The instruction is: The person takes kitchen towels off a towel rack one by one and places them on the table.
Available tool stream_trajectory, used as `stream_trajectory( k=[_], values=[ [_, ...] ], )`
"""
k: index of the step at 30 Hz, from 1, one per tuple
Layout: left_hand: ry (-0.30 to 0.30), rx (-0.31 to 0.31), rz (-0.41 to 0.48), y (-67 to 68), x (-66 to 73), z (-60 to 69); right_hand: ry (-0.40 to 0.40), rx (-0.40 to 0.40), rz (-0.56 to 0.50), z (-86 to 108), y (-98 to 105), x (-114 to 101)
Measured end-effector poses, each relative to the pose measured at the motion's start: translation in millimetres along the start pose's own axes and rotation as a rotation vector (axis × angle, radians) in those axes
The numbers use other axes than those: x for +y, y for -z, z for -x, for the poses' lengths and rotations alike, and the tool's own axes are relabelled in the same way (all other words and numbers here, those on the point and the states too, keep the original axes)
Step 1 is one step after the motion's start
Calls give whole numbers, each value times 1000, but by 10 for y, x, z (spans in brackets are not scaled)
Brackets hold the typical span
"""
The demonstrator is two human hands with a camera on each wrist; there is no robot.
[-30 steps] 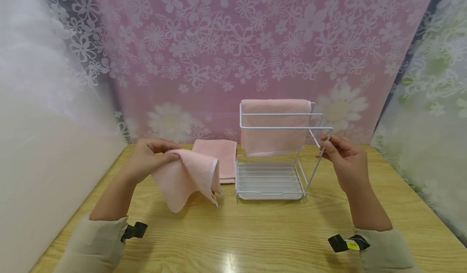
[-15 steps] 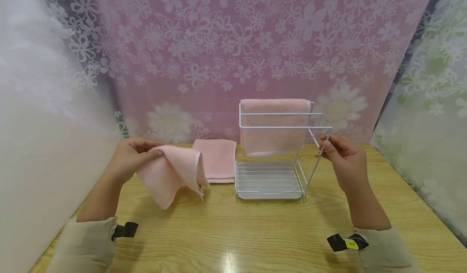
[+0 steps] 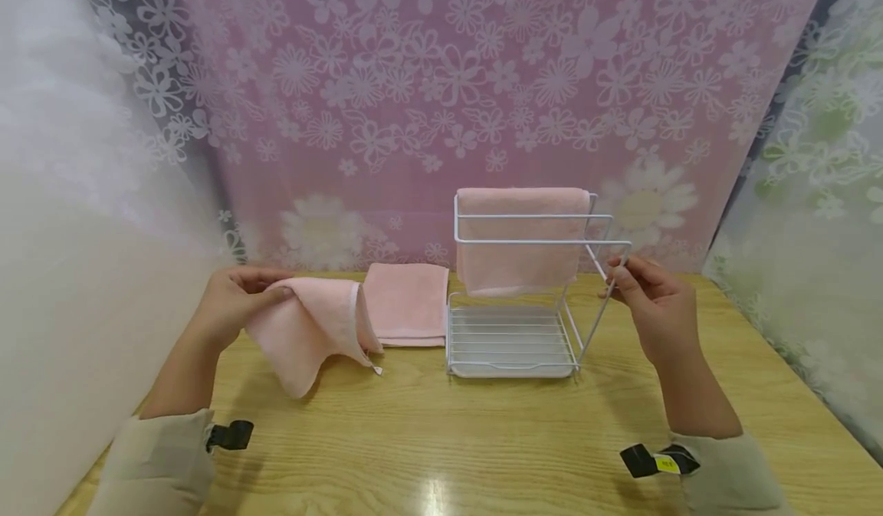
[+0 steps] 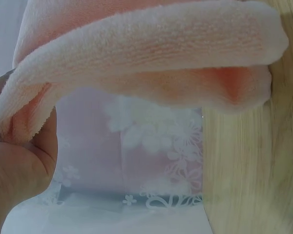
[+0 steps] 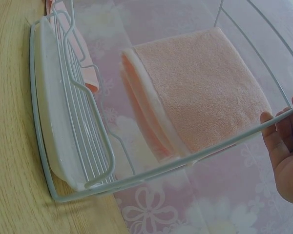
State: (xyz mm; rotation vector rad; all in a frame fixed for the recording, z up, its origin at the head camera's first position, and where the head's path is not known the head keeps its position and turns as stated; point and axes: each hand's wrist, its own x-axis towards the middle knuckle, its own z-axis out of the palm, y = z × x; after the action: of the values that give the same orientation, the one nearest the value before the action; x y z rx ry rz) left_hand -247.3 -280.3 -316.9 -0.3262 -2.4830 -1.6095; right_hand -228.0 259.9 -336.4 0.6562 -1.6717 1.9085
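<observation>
My left hand [image 3: 228,309] pinches a pink towel [image 3: 310,324] between thumb and fingers at its upper left. The cloth hangs in loose folds just over the table, a small white tag at its lower right corner. In the left wrist view the towel [image 4: 151,48] shows a fuzzy pile. My right hand [image 3: 655,309] grips the right side wire of a white wire rack [image 3: 545,242], its thumb at the front of the wire. Over the rack's rearmost bar hangs a folded pink towel [image 3: 520,263], also close in the right wrist view.
Another folded pink towel [image 3: 407,301] lies flat on the wooden table [image 3: 441,439], left of the rack. A white tray [image 3: 510,373] sits under the rack's lower grid. Behind stands a flowered pink curtain [image 3: 448,102]; a white sheet [image 3: 103,271] borders the left.
My left hand has moved left with the towel, uncovering more of the folded towel on the table. The right hand stays on the rack, which has hardly moved.
</observation>
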Motion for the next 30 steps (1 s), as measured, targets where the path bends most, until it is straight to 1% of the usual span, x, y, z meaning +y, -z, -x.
stream_trajectory(
  k=[6,10,13,16,19,22,25,28,30],
  values=[
    [46,14,-26,131,-115,-26,-3,-2,-19,-6,-24,-9],
    [61,26,-46,200,-151,-49,-4,-1,-33,-3,-27,-21],
    [68,33,-100,233,-150,-65,-4,3,-58,4,-18,-24],
    [78,43,-165,247,-141,-93,2,3,-41,8,-3,-25],
    [81,61,-210,252,-138,-121,-7,5,-14,13,7,-21],
    [72,88,-258,256,-168,-157,-18,4,15,15,9,-15],
    [70,100,-311,261,-201,-207,-22,5,25,11,11,-5],
    [50,106,-380,269,-215,-276,-17,4,27,2,19,4],
    [28,105,-420,275,-228,-333,-7,3,10,-2,22,7]
  ],
)
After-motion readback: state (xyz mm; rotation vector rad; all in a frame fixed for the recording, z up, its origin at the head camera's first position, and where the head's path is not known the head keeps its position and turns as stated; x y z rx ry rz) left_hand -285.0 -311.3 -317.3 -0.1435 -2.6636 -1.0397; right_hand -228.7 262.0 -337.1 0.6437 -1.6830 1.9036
